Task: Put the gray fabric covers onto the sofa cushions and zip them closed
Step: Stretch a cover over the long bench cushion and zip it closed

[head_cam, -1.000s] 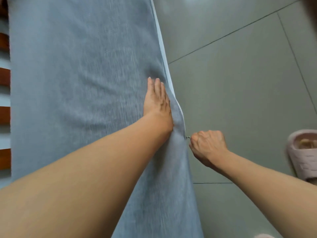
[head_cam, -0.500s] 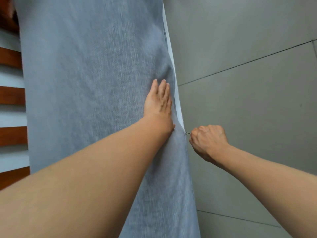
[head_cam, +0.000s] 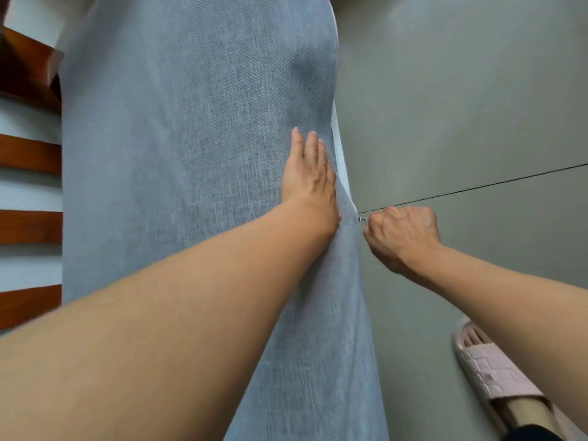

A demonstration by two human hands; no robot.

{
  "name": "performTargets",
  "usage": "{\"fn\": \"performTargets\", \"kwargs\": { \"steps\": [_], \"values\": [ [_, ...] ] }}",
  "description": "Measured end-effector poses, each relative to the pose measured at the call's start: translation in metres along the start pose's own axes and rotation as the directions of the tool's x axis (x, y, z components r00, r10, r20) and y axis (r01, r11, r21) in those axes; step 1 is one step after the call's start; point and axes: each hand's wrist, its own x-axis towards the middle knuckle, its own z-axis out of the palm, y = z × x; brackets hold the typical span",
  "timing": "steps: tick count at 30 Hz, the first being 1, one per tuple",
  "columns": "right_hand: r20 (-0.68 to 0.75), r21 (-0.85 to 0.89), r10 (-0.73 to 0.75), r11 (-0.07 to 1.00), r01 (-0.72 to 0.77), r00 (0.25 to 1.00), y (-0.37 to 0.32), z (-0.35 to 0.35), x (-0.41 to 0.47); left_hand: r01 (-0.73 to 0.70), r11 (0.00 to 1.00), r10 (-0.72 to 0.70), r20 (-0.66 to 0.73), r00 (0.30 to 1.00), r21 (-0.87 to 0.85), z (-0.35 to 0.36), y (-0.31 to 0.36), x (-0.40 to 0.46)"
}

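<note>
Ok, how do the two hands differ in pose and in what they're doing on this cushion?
The left hand lies flat with straight fingers, pressing on the gray cover's broad face; the right hand is curled into a fist at the cover's edge. The left hand holds nothing, while the right hand pinches the small metal zipper pull. Both are bare and sit close together beside the zipper line.

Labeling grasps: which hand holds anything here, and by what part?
Right hand pinches the zipper pull at the gray cover's edge. Left hand only presses flat on the cover, holding nothing.
</note>
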Motion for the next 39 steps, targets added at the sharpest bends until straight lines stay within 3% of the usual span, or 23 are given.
{"fn": "performTargets", "kwargs": {
  "steps": [12, 20, 25, 32, 39],
  "values": [
    [0.046, -0.042, 0.144, 0.989, -0.142, 0.989, 0.006, -0.044, 0.093, -0.042, 0.999, 0.044, -0.068, 0.997, 0.021, -0.021, -0.077, 0.080],
    [-0.024, -0.066, 0.162, 0.984, -0.164, 0.986, 0.018, -0.078, 0.159, -0.037, 0.999, 0.035, -0.078, 0.996, -0.015, -0.036, -0.116, 0.124],
    [-0.060, -0.091, 0.134, 0.986, -0.139, 0.989, 0.033, -0.104, 0.213, -0.065, 0.997, 0.063, -0.052, 0.997, -0.039, -0.046, -0.138, 0.161],
    [-0.006, -0.101, 0.144, 0.984, -0.144, 0.990, 0.056, -0.144, 0.290, -0.058, 0.996, 0.058, -0.006, 0.998, -0.070, -0.067, -0.189, 0.221],
    [0.123, -0.135, -0.007, 0.990, 0.024, 0.992, 0.074, -0.173, 0.333, -0.070, 0.997, 0.072, 0.044, 0.996, -0.044, -0.091, -0.247, 0.273]
  ]
}}
